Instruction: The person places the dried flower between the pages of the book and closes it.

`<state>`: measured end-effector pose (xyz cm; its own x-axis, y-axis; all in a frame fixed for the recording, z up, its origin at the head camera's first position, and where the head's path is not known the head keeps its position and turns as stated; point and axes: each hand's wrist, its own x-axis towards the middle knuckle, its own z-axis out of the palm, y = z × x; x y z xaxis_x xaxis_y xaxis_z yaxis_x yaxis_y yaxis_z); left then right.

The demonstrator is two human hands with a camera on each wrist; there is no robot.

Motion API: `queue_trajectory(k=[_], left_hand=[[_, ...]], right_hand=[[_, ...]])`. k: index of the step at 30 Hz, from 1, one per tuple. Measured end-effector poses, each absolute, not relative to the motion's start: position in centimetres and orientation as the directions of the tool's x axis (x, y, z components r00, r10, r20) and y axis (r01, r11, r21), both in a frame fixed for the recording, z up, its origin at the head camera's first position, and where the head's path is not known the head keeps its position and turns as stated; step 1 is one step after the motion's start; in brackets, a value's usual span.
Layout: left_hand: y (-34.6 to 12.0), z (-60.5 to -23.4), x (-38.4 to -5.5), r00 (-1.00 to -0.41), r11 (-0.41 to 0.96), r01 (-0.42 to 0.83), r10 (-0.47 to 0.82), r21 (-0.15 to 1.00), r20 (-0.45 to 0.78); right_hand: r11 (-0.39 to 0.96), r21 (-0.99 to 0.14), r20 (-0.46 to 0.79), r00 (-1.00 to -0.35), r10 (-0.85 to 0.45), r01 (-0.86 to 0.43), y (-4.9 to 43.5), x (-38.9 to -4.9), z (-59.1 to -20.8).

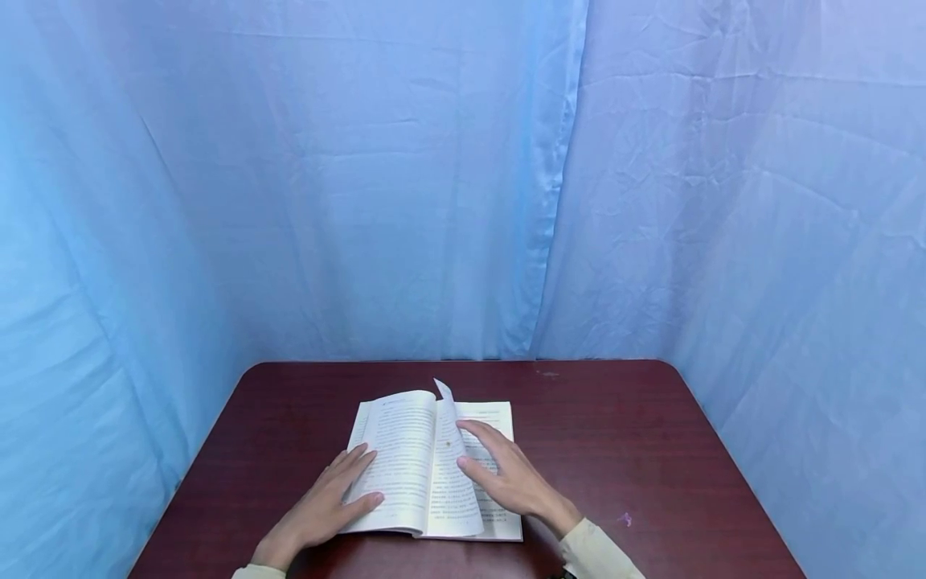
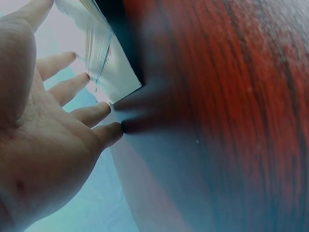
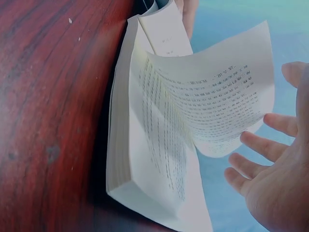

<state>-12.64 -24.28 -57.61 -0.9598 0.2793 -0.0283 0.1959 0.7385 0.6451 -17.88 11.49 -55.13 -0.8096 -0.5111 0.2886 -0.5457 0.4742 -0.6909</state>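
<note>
An open book [image 1: 402, 458] with printed pages lies near the front of the table. My left hand [image 1: 323, 500] rests on the outer part of its left-hand page, thumb and fingers spread. In the left wrist view those fingers reach the book's corner and edge. One page [image 3: 222, 92] stands raised from the right half and curves upward in the right wrist view. My right hand [image 1: 515, 476] is at that page's outer edge, its fingers extended and the fingertips touching or very close to the paper. The thumb does not pinch the page in the right wrist view.
The dark red wooden table [image 1: 637, 450] has rounded far corners. Blue curtains [image 1: 405, 201] hang behind it and along both sides. A small purple mark [image 1: 625, 519] shows on the tabletop right of the right forearm.
</note>
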Motion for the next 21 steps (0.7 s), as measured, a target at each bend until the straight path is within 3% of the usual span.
queue_trajectory(k=[21], left_hand=[[-25.2, -55.5, -13.7, -0.965, 0.704, 0.261, 0.186, 0.660, 0.184]], right_hand=[[0.444, -0.681, 0.266, -0.762, -0.591, -0.582, 9.2, -17.4, -55.2]])
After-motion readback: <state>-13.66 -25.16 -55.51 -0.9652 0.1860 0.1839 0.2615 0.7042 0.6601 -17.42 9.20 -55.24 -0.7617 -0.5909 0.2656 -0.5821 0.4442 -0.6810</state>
